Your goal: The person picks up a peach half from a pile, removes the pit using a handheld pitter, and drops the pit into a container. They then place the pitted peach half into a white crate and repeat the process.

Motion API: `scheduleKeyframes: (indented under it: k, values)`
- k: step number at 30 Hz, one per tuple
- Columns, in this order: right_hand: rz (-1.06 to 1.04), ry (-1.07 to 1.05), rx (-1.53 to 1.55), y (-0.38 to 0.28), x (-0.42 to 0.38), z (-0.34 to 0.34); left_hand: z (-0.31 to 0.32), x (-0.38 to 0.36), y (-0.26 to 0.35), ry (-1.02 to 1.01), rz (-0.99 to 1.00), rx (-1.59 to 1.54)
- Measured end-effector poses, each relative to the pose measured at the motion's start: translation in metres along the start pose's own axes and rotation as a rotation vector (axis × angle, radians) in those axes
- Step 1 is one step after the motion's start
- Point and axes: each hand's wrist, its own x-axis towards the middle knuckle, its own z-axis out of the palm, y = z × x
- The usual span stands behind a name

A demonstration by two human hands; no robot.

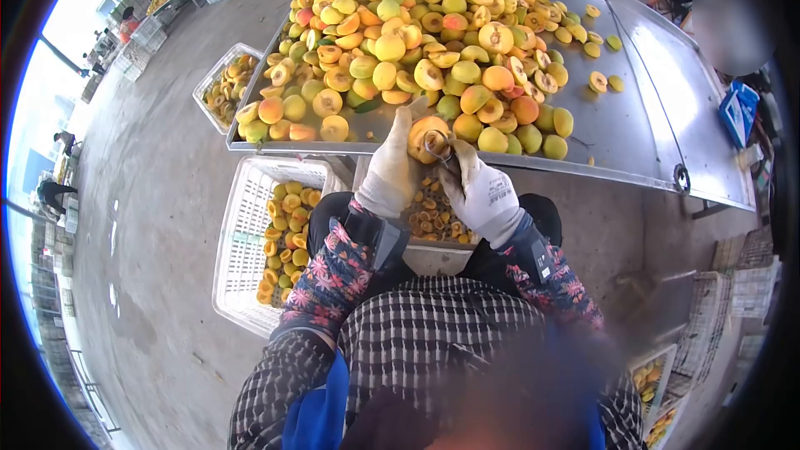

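Observation:
My left hand, in a white glove, is closed round a yellow peach half with its cut face turned towards me. My right hand, gloved too, pinches a thin looped metal pitting tool, whose loop is at the middle of that cut face. Both hands are just over the near edge of a metal table. Beyond them lies a big heap of whole and halved peaches. Between my knees, below the hands, a container holds small brown-orange pieces, apparently pits.
A white plastic crate with peach halves stands at my left knee. Another crate of fruit is by the table's left end. A blue package lies at the table's right. Stacked crates stand right; people are in the background.

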Motion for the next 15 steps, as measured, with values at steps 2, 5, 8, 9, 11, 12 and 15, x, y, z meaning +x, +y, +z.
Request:
scheduleKeyframes:
  k: [2,5,8,9,11,12,15]
  values:
    - [0.006,-0.059,-0.078,0.0,-0.001,-0.003,-0.002,0.001,-0.004,-0.005,0.022,0.019]
    - [-0.055,-0.101,-0.154,0.001,0.0,-0.004,-0.014,0.005,-0.008,0.003,0.035,0.146]
    - [0.007,-0.24,-0.242,0.003,0.002,-0.004,-0.014,0.003,-0.01,0.046,0.091,0.292]
    - [-0.001,-0.258,-0.259,0.006,0.002,-0.003,-0.012,0.001,-0.011,0.065,0.117,0.336]
    - [-0.013,-0.295,-0.293,0.015,0.003,0.001,-0.006,-0.008,-0.007,0.092,0.069,0.33]
    - [-0.013,-0.321,-0.304,0.019,0.003,0.001,-0.004,-0.011,-0.006,0.101,0.042,0.329]
    - [-0.021,-0.384,-0.317,0.023,0.001,-0.001,-0.007,-0.013,-0.006,0.127,0.05,0.544]
